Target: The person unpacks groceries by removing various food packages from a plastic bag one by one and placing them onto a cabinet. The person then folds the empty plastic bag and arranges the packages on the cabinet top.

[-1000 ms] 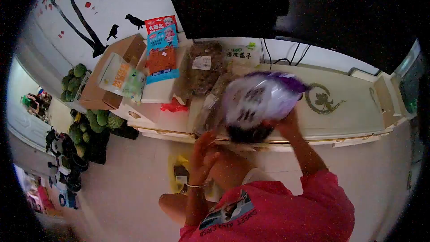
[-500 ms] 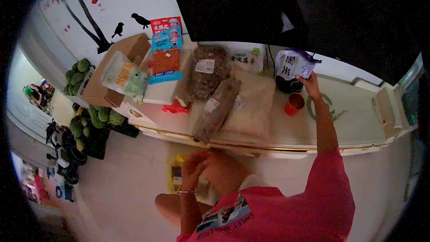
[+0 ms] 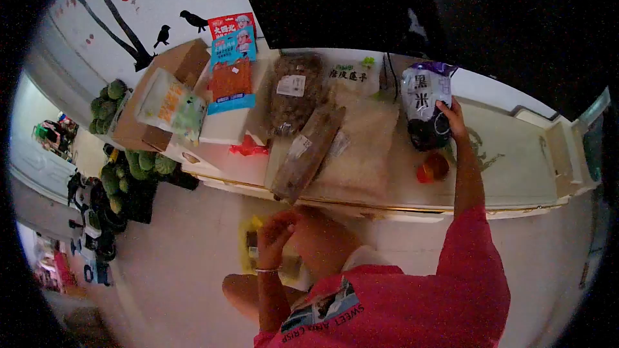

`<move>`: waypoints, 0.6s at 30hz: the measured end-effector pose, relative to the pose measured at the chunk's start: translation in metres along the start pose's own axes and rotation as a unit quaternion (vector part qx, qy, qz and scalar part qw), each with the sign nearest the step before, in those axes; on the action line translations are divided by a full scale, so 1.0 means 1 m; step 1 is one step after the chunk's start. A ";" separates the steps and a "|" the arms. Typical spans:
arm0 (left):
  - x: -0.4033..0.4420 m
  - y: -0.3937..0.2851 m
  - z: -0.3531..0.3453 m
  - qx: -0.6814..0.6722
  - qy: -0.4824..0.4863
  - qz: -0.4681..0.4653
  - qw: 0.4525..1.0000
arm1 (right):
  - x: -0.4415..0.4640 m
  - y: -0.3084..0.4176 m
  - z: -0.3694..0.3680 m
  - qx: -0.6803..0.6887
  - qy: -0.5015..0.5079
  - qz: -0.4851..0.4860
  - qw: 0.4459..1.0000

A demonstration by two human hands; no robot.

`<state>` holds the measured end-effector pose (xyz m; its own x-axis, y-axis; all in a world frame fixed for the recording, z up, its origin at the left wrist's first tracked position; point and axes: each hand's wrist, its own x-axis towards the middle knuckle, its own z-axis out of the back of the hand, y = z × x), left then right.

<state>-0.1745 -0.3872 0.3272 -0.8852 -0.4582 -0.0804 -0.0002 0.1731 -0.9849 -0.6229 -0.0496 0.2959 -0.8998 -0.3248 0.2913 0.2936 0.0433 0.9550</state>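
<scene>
R grip (image 3: 455,119) extended fwd; L grip (image 3: 277,235) half-curled.

The bag (image 3: 420,104) is white, purple and black, the cup (image 3: 433,168) red, the shirt (image 3: 419,303) pinkish red.

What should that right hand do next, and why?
Perhaps ease the right hand gently off the printed bag, minding the red cup: the hand overlaps the bag's right edge, and the cup sits close to the bag's base and the forearm.
</scene>
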 end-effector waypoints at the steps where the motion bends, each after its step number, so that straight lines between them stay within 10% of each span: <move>1: 0.000 0.004 0.003 0.008 0.001 -0.017 1.000 | -0.002 0.000 0.000 -0.010 -0.008 -0.017 1.000; 10: 0.006 0.035 -0.037 0.178 0.137 0.071 0.972 | 0.040 -0.032 -0.013 0.047 -0.084 -0.043 0.994; 18: 0.031 0.054 -0.184 0.247 0.297 -0.108 0.916 | 0.044 -0.047 -0.027 0.043 -0.091 -0.009 0.995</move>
<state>-0.2870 -0.2318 0.2993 -0.9864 0.1457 0.0767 -0.1237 -0.3485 -0.9291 -0.6678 -0.0917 0.2625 -0.9505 -0.1506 0.2719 0.2551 0.1216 0.9592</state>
